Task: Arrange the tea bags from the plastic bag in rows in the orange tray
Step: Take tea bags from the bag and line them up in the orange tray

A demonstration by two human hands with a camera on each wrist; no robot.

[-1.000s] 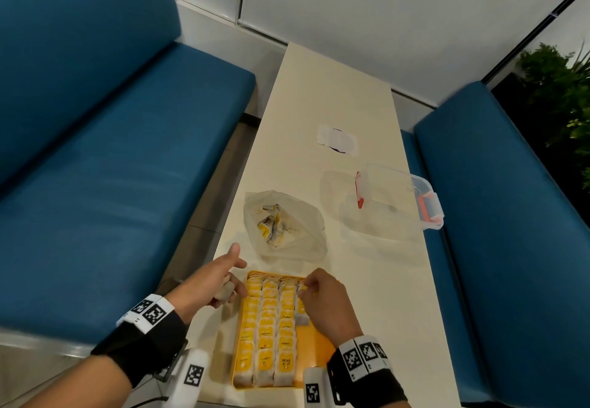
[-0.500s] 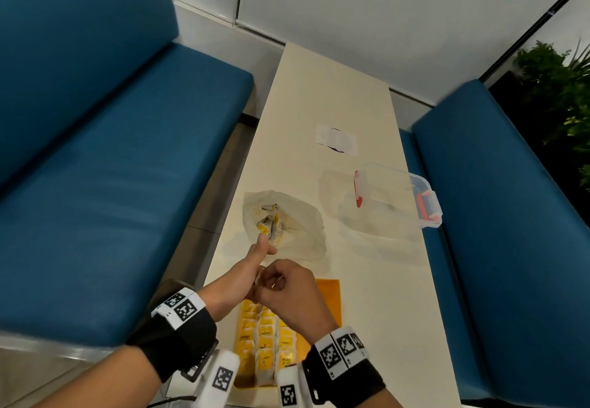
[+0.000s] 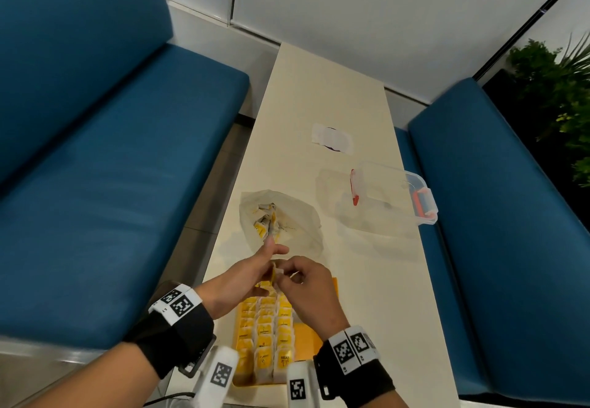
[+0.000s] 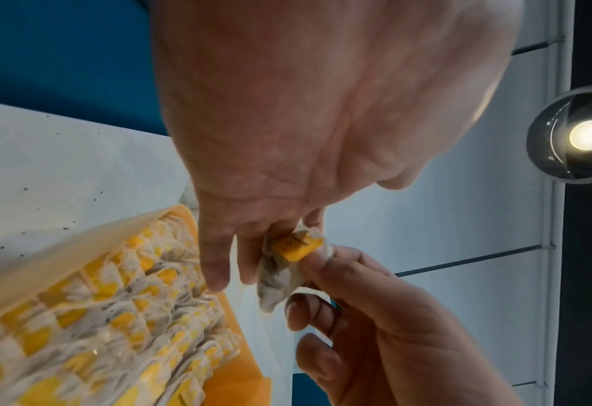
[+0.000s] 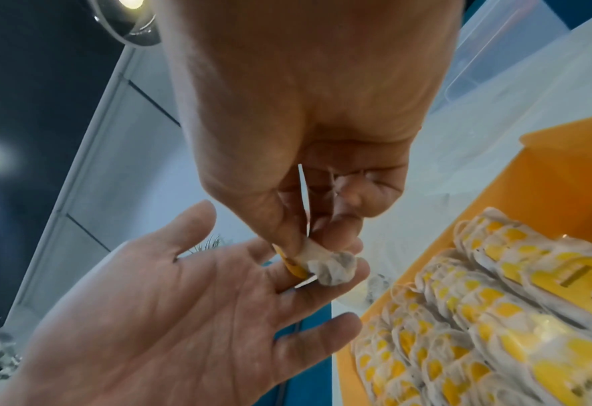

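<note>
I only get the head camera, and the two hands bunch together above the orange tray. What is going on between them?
Observer: The right hand pinches a crumpled tea bag by its top, with thumb and forefinger.
Visitor: Is the other hand holding it too?
Observer: The left hand lies open, palm showing, its fingertips under the bag.
Visitor: Does the bag have a label?
Observer: Yes, a yellow tag sits on it, like the bags already in the orange tray.
Visitor: Anything overhead?
Observer: A round ceiling lamp, lit.
</note>
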